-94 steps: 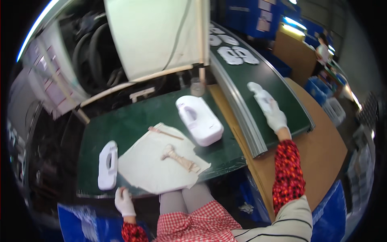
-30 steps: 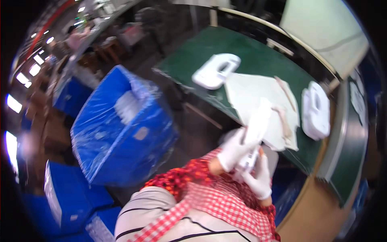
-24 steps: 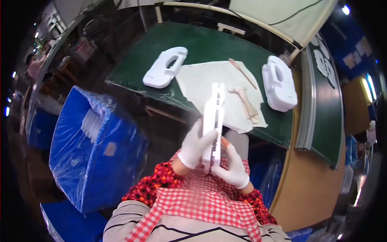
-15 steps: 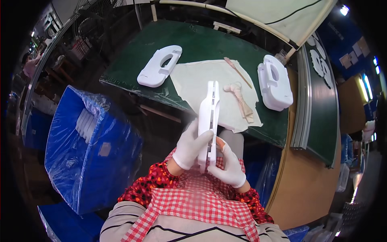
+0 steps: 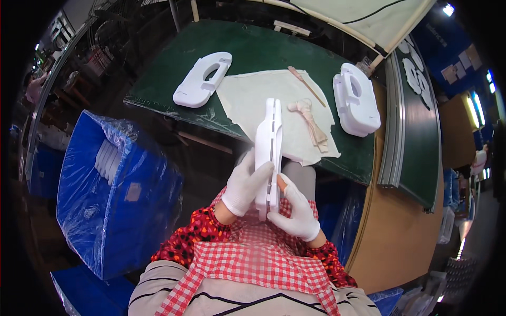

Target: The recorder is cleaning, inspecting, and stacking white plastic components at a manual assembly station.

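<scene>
Upright and edge-on in front of my body is a white plastic casing (image 5: 270, 142) with a row of dark slots along its narrow side. My left hand (image 5: 246, 184), in a white glove, grips its left face with the thumb across the slotted edge. On the other side my right hand (image 5: 297, 210) holds its lower right part; this glove leaves a fingertip bare. Beyond the casing a cream cloth (image 5: 253, 95) covers part of the green table. On the cloth lie a thin stick with a wrapped handle (image 5: 307, 84) and a bunched beige cloth strip (image 5: 312, 126).
White casings with an oval opening lie on the green table (image 5: 253, 45), one at left (image 5: 203, 79), more stacked at right (image 5: 357, 100). A plastic-lined blue bin (image 5: 110, 210) with white parts inside stands left. Cardboard (image 5: 400, 231) and a metal-edged green board (image 5: 416, 126) are at right.
The casing has turned slightly, showing its slotted edge more squarely, and both hands keep their hold. The whole view has shifted a little.
</scene>
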`<state>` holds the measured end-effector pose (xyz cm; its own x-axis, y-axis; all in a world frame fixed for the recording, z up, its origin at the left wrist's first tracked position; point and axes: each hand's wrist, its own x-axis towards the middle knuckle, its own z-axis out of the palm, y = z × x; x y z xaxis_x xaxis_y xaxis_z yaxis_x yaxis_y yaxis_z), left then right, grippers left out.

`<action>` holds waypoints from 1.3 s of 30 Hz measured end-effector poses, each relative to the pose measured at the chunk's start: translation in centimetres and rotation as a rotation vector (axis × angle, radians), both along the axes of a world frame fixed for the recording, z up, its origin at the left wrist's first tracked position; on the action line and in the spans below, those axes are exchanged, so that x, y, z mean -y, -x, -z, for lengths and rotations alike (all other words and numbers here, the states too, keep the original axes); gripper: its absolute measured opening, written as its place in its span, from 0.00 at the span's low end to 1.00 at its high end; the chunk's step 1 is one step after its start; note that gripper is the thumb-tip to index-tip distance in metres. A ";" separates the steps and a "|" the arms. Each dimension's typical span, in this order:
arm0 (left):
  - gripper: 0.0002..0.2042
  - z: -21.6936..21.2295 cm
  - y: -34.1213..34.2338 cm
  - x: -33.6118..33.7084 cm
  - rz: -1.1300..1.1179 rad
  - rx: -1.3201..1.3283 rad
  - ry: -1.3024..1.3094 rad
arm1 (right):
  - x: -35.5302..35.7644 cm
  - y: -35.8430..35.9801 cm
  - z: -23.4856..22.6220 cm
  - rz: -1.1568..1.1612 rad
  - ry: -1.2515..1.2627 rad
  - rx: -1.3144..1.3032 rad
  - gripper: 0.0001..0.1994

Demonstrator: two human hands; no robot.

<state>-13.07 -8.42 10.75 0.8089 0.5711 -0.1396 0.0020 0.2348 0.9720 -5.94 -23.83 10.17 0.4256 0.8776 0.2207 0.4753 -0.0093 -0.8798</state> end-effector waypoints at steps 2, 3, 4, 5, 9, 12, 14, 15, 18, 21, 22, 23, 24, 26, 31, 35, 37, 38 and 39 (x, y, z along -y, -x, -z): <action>0.19 0.2 0.0 -0.2 0.005 0.002 0.024 | -0.1 -0.1 -0.2 -0.006 0.013 0.086 0.36; 0.18 0.3 0.0 -0.1 0.011 0.012 0.043 | -0.2 -0.1 -0.4 -0.008 0.004 0.067 0.35; 0.18 0.4 0.1 0.0 0.013 -0.001 0.055 | -0.2 -0.1 -0.6 -0.006 0.015 0.054 0.35; 0.18 0.5 0.1 0.1 0.016 0.009 0.060 | -0.1 -0.1 -0.7 -0.004 0.016 0.091 0.35; 0.19 0.3 0.0 -0.1 0.008 -0.002 0.009 | -0.4 0.2 -0.5 0.003 0.022 0.116 0.34; 0.18 0.3 -0.3 -0.1 0.004 -0.083 -0.223 | -0.5 0.0 -0.6 0.010 0.005 0.156 0.33; 0.18 0.0 -0.4 0.0 -0.024 -0.081 -0.150 | -0.7 -0.2 -0.6 -0.004 0.085 0.175 0.33; 0.18 0.1 -0.1 -0.3 -0.027 -0.070 -0.164 | -0.9 0.0 -0.7 -0.019 0.072 0.172 0.33; 0.18 0.3 0.4 -0.3 -0.045 -0.129 -0.151 | -1.3 0.5 -0.3 0.003 0.010 0.200 0.32; 0.27 1.5 0.1 -0.3 0.005 -0.081 -0.243 | -1.1 1.0 0.0 0.008 0.034 0.217 0.32; 0.31 0.1 -0.2 -0.3 0.068 -0.067 -0.193 | -0.8 0.9 0.5 0.034 0.042 0.215 0.32; 0.34 -1.1 -0.2 -0.5 0.110 -0.193 -0.279 | -0.6 1.0 0.5 0.042 0.060 0.158 0.32; 0.34 0.1 -0.2 -0.3 0.069 -0.125 -0.320 | -0.5 1.2 0.2 0.055 0.087 0.108 0.32; 0.32 0.4 0.1 -0.6 0.104 -0.103 -0.278 | -0.9 1.6 -0.4 0.036 0.059 0.089 0.30; 0.29 -0.8 1.6 -1.8 0.272 -0.119 -0.328 | 0.0 -2.3 -0.4 0.140 0.096 0.183 0.20; 0.26 -0.5 2.1 -1.5 0.449 -0.120 -0.396 | -0.6 -4.8 -4.8 0.427 -0.192 0.503 0.19; 0.25 -1.1 2.6 -1.0 0.576 -0.094 -0.339 | -0.4 -6.4 -5.8 0.280 -0.094 0.649 0.22; 0.25 -1.5 2.8 -1.1 0.579 -0.090 -0.342 | 0.0 -7.4 -5.8 0.165 0.008 0.693 0.24; 0.24 -1.9 2.9 -1.1 0.617 -0.106 -0.324 | -0.1 -7.5 -5.2 0.152 0.019 0.351 0.24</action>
